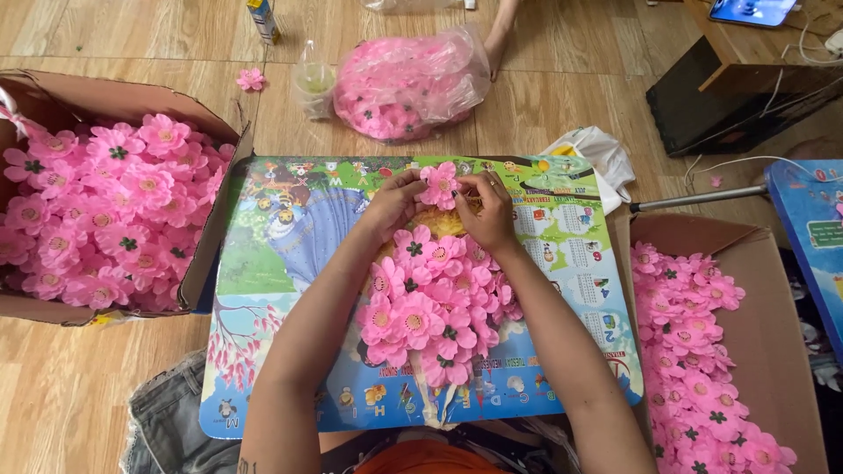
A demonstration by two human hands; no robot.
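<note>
Seated on a wooden floor (79,395), a person works over a colourful picture board (290,263) laid across the lap like a desk, both hands meeting at its far edge. The left hand (392,200) and right hand (487,211) pinch a single pink flower (440,185) between their fingertips, fingers curled closed around its petals, the flower held just above the board. Directly below the hands, between the forearms, lies a heap of pink flowers (435,307) with yellow or dark green centres, spread down the middle of the board. To the left, touching the board's edge, an open cardboard box (206,254) is filled with more pink flowers, yellow centres mostly facing up. To the right, a second cardboard box (773,325) holds another layer of flowers along its near side. Beyond the board on the floor sit a clear plastic bag (408,83) stuffed with pink flowers, a clear plastic bottle (313,79) just beside it, and one loose flower (250,80) near the left box. A white bag (597,158) lies crumpled at the board's far right corner.
</note>
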